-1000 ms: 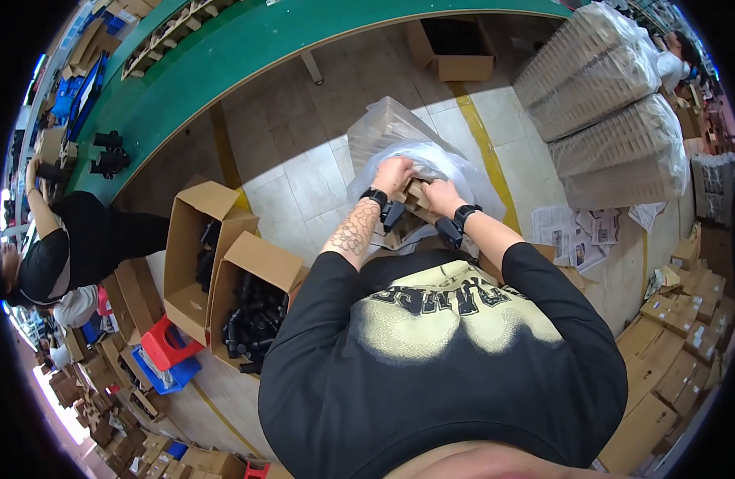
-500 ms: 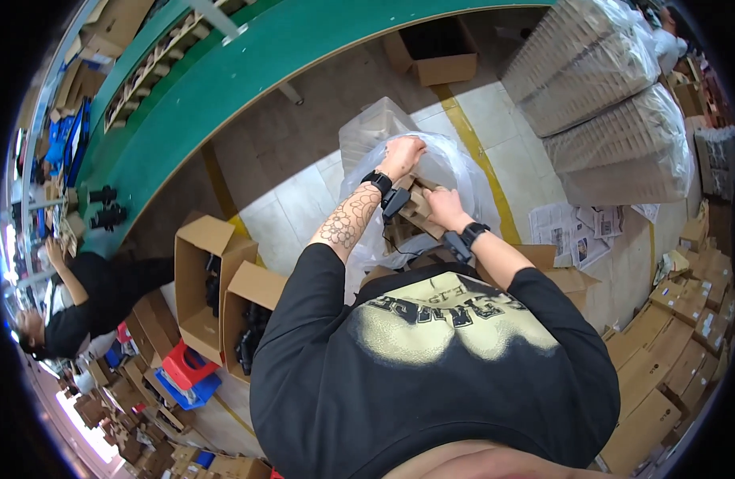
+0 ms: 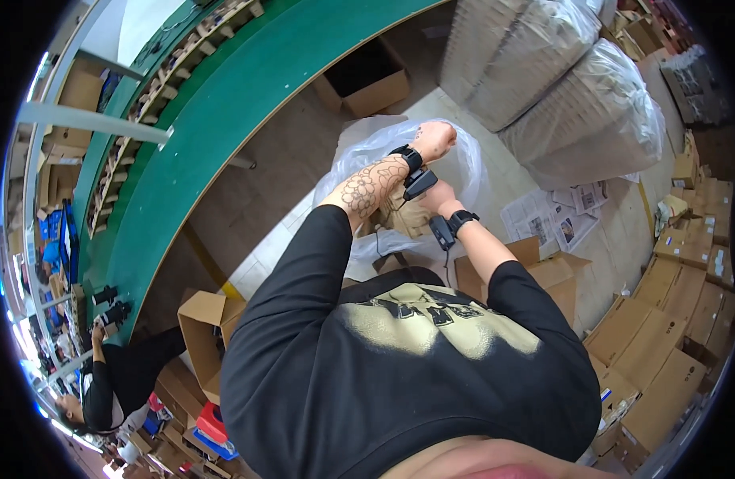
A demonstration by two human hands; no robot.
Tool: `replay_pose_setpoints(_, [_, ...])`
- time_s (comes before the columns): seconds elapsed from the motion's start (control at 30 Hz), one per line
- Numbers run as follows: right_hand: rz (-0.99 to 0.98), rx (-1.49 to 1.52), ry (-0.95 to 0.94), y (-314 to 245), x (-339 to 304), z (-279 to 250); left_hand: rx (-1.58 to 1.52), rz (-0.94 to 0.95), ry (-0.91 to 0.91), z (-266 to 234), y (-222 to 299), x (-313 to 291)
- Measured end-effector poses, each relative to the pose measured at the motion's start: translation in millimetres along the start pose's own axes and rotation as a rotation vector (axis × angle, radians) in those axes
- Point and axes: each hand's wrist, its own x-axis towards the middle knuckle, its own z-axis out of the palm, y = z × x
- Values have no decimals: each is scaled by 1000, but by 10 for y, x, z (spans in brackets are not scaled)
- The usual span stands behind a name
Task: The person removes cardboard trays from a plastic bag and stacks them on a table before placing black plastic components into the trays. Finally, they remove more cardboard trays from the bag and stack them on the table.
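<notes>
My left hand (image 3: 434, 140), at the end of a tattooed forearm with a black wrist device, is raised and closed in a fist on the top edge of a large clear plastic bag (image 3: 366, 145). The bag hangs over a brown cardboard box (image 3: 401, 217) in front of me. Just below, my right hand (image 3: 436, 196) reaches to the cardboard inside the bag. A black device on my left wrist hides its fingers, so its grip does not show. That wrist also carries a black band.
A green conveyor belt (image 3: 224, 136) curves across the back, with an open carton (image 3: 367, 80) beside it. Wrapped pallet stacks (image 3: 559, 88) stand at the far right, newspapers (image 3: 561, 217) lie on the floor, flat brown boxes (image 3: 663, 335) are piled right. Open cartons (image 3: 201, 327) and another person (image 3: 112, 387) are at left.
My left hand has risen, lifting the bag's edge up and away from the box. My right hand has stayed low by the cardboard. The view has tilted toward the conveyor.
</notes>
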Motion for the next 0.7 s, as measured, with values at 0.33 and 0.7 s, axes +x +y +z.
replay_pose_setpoints(0.33, [-129, 159, 148, 557, 190, 98, -267, 25, -286, 800, 35, 800])
replay_pose_setpoints(0.7, [89, 107, 50, 211, -103, -295, -310, 445, -330, 382, -783, 680])
